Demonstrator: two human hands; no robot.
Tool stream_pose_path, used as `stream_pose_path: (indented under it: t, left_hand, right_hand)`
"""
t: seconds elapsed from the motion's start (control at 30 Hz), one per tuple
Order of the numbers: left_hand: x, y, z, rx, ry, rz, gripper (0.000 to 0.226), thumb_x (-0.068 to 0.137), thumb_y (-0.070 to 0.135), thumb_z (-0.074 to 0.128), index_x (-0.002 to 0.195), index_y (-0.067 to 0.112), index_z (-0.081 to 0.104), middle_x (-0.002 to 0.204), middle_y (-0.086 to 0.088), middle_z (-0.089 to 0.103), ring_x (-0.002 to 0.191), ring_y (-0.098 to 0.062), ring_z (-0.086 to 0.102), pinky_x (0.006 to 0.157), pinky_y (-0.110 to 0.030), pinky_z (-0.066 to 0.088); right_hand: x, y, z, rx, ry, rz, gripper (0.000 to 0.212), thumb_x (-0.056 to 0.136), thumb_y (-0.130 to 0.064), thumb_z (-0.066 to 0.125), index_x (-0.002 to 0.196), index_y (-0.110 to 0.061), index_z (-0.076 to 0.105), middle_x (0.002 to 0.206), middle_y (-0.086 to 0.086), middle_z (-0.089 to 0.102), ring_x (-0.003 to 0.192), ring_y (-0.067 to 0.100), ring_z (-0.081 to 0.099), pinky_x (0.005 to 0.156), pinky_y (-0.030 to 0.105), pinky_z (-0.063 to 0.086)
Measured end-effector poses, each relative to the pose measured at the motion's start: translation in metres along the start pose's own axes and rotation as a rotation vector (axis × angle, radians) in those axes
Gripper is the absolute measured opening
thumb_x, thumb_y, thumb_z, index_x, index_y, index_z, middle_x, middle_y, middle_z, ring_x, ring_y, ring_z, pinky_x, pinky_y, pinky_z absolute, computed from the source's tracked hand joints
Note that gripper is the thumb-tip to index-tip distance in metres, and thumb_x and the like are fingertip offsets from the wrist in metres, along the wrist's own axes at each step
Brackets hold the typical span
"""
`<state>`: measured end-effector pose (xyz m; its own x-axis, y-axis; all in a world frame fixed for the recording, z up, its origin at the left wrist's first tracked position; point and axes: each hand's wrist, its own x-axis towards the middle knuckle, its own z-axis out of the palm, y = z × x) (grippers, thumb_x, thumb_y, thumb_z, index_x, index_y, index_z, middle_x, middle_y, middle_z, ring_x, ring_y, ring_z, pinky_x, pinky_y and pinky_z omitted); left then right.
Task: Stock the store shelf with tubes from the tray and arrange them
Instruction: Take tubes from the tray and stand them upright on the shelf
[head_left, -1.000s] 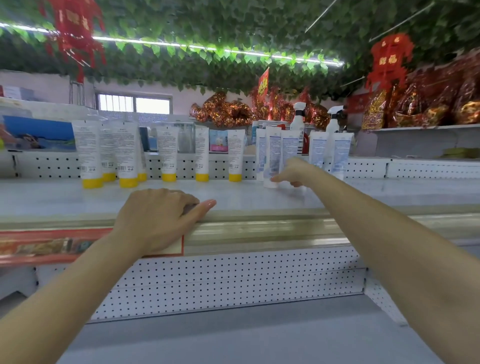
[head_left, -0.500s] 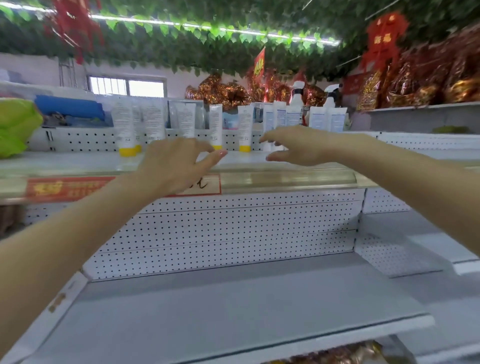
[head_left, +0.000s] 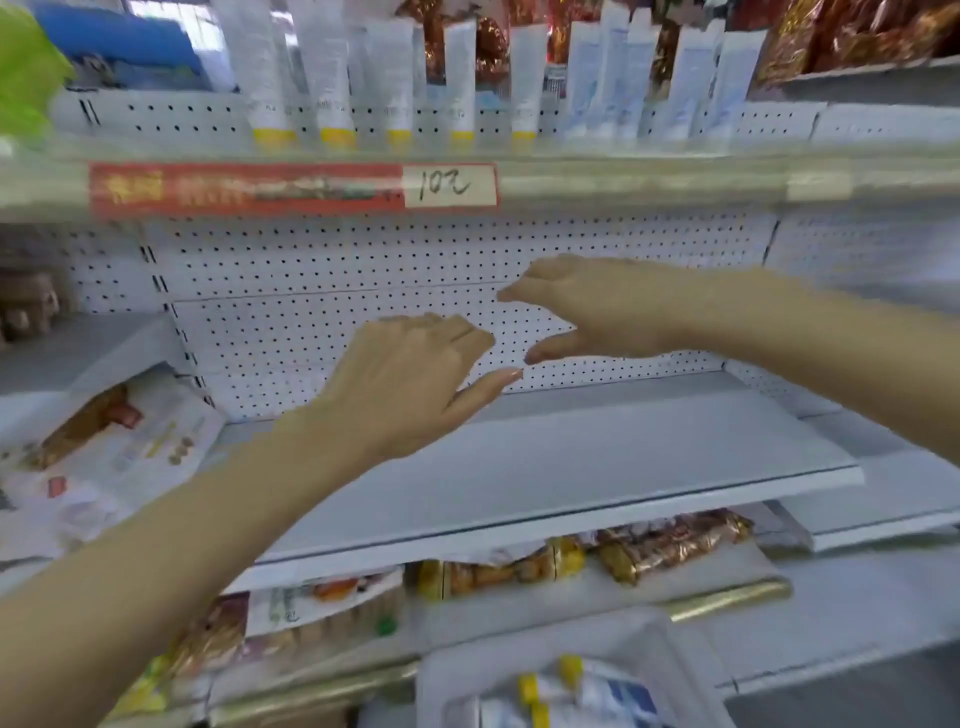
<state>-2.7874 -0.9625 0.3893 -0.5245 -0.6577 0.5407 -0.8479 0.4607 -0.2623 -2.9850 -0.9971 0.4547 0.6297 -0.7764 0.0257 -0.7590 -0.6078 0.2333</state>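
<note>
Two hands are hanging empty in front of the pegboard (head_left: 363, 322), and neither is carrying a tube. The left hand (head_left: 410, 384) is lying flat in the air, fingers straight and close together, thumb poking out to the side. The right hand (head_left: 597, 312) is sitting just above and beside it, fingers stretched out together, thumb dropped well apart beneath them, a wide gap with nothing in it.

Up top, the tubes (head_left: 332, 67) are standing cap-down in a row on the top shelf (head_left: 675, 156), yellow caps to the left, a white and blue cluster to the right, above the red label (head_left: 249, 188). At the bottom edge the tray (head_left: 457, 675) is waiting with spare tubes (head_left: 550, 691) lying in it, blurred, yellow caps showing. The middle shelf (head_left: 571, 457) is sitting bare under the hands.

I'm reading this as the fetch step, between placings. The next move is calling for a hand to drop well down to the tray, close round one spare, bring it up clear of both shelf edges, and stand it cap-down in line with the row without nudging its neighbours.
</note>
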Motion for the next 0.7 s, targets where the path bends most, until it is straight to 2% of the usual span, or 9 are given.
stream_pose_path:
  t: [0.1, 0.23, 0.3, 0.37, 0.47, 0.57, 0.63, 0.7]
  left_hand:
    - [-0.03, 0.013, 0.045, -0.101, -0.154, -0.032, 0.073, 0.09, 0.063, 0.008, 0.105, 0.022, 0.066, 0.098, 0.003, 0.07, 0.083, -0.023, 0.067, 0.062, -0.033, 0.05]
    - [-0.08, 0.037, 0.11, -0.191, -0.317, -0.137, 0.081, 0.083, 0.065, 0.003, 0.117, 0.022, 0.062, 0.11, 0.002, 0.068, 0.093, -0.024, 0.065, 0.069, -0.034, 0.049]
    - [-0.114, 0.055, 0.145, -0.227, -0.447, -0.22, 0.081, 0.082, 0.066, 0.002, 0.121, 0.023, 0.058, 0.114, 0.003, 0.065, 0.099, -0.023, 0.063, 0.074, -0.034, 0.047]
    - [-0.156, 0.074, 0.181, -0.325, -0.602, -0.343, 0.072, 0.087, 0.068, 0.01, 0.125, 0.022, 0.051, 0.122, 0.0, 0.059, 0.109, -0.024, 0.058, 0.082, -0.037, 0.048]
    - [-0.227, 0.106, 0.224, -0.52, -0.872, -0.629, 0.088, 0.077, 0.078, 0.013, 0.14, 0.021, 0.035, 0.141, -0.008, 0.044, 0.125, -0.029, 0.047, 0.096, -0.042, 0.043]
    - [-0.279, 0.138, 0.247, -0.696, -1.032, -1.038, 0.08, 0.09, 0.066, 0.031, 0.149, 0.013, 0.024, 0.152, -0.014, 0.03, 0.137, -0.032, 0.033, 0.109, -0.044, 0.03]
    - [-0.304, 0.164, 0.254, -0.765, -1.119, -1.28, 0.079, 0.094, 0.059, 0.035, 0.151, 0.008, 0.017, 0.157, -0.014, 0.02, 0.143, -0.031, 0.022, 0.113, -0.042, 0.021]
    - [-0.326, 0.192, 0.259, -0.804, -1.143, -1.447, 0.077, 0.093, 0.058, 0.039, 0.147, 0.005, 0.026, 0.153, -0.017, 0.028, 0.14, -0.031, 0.027, 0.113, -0.042, 0.023]
  right_hand:
    - [-0.003, -0.008, 0.059, 0.021, -0.145, 0.023, 0.072, 0.091, -0.055, 0.049, 0.15, -0.024, 0.023, 0.149, 0.003, 0.033, 0.134, 0.024, 0.035, 0.108, 0.041, 0.035]
    - [-0.013, -0.024, 0.145, 0.172, -0.34, 0.081, 0.075, 0.092, -0.054, 0.049, 0.152, -0.019, 0.019, 0.15, 0.006, 0.031, 0.136, 0.026, 0.033, 0.11, 0.041, 0.032]
    - [-0.022, -0.037, 0.193, 0.264, -0.414, 0.12, 0.073, 0.093, -0.053, 0.049, 0.151, -0.018, 0.02, 0.147, 0.008, 0.034, 0.133, 0.027, 0.036, 0.107, 0.041, 0.034]
    - [-0.035, -0.056, 0.244, 0.38, -0.518, 0.159, 0.073, 0.093, -0.053, 0.048, 0.151, -0.017, 0.021, 0.148, 0.008, 0.033, 0.134, 0.027, 0.036, 0.107, 0.041, 0.034]
    - [-0.063, -0.087, 0.322, 0.563, -0.736, 0.217, 0.077, 0.094, -0.053, 0.048, 0.153, -0.015, 0.014, 0.156, 0.009, 0.023, 0.14, 0.026, 0.029, 0.111, 0.039, 0.03]
    - [-0.088, -0.116, 0.395, 0.699, -0.93, 0.325, 0.08, 0.093, -0.054, 0.048, 0.152, -0.011, 0.016, 0.153, 0.013, 0.027, 0.135, 0.03, 0.036, 0.107, 0.037, 0.035]
    - [-0.104, -0.136, 0.432, 0.795, -0.973, 0.439, 0.078, 0.093, -0.055, 0.048, 0.15, -0.009, 0.023, 0.152, 0.013, 0.032, 0.135, 0.029, 0.038, 0.106, 0.035, 0.033]
    - [-0.121, -0.148, 0.46, 0.903, -0.958, 0.592, 0.072, 0.094, -0.051, 0.05, 0.147, -0.007, 0.029, 0.153, 0.011, 0.033, 0.136, 0.027, 0.037, 0.103, 0.031, 0.032]
